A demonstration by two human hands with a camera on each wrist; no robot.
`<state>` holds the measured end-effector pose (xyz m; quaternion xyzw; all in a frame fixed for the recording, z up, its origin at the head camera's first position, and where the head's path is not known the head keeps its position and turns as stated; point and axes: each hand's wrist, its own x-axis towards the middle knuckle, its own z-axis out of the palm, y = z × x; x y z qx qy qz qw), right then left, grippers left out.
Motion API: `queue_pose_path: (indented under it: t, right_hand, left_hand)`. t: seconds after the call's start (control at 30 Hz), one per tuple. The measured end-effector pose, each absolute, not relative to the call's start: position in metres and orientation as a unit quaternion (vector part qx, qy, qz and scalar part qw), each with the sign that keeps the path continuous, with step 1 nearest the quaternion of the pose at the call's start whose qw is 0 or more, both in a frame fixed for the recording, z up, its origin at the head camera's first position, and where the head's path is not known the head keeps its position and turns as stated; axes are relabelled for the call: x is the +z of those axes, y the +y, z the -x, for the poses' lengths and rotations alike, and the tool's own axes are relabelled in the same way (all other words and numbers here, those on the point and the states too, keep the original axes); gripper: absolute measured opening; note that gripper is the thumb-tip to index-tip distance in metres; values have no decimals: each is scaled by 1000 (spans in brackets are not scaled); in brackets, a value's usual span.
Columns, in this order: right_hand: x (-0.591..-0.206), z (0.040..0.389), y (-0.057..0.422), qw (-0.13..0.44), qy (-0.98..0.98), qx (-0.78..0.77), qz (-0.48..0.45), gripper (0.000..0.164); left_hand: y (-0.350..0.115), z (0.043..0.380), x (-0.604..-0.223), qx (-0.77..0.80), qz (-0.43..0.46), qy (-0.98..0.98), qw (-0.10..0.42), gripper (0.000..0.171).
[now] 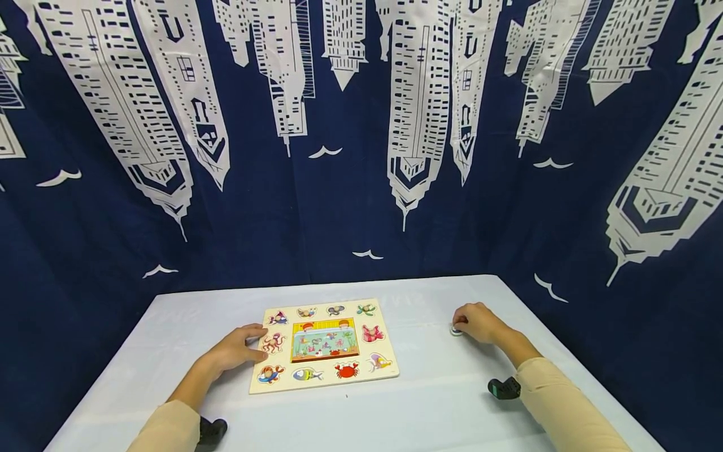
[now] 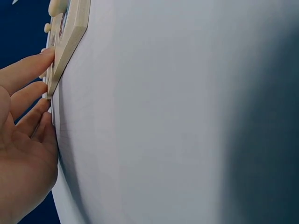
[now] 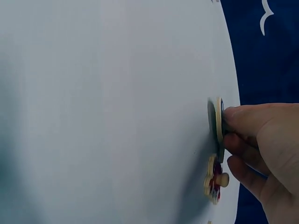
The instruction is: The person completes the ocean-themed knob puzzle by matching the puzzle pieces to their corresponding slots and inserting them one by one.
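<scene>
A pale wooden puzzle board with sea-animal pictures lies left of the middle of the table. My left hand is at its left edge, thumb and fingers spread and touching the rim. Seen from the left wrist, the fingertips meet the board's edge, near its small knobs. Off to the right, my right hand pinches a small flat puzzle piece. In the right wrist view this piece stands on edge in line with the fingertips; its picture is mostly hidden.
Close below the pinched piece in the right wrist view is a red puzzle piece with a wooden knob. A white cloth covers the table. Behind it hangs a dark blue curtain printed with white buildings. Each wrist carries a black device.
</scene>
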<state>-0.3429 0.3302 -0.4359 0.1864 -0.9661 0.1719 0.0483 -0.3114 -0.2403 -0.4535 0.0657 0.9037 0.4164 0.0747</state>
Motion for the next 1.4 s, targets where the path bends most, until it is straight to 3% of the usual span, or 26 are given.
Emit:
queue_pose_path:
  t: [0.63,1.4]
  right_hand:
    - [-420,341,273,65,-942,181,-274,11]
    - [-408,317,158,22,-900,148,-410,6]
  left_hand:
    - [-241,310,-453,415,-66,905,74,69]
    - [-239,311,-452,421,-62,902,76,69]
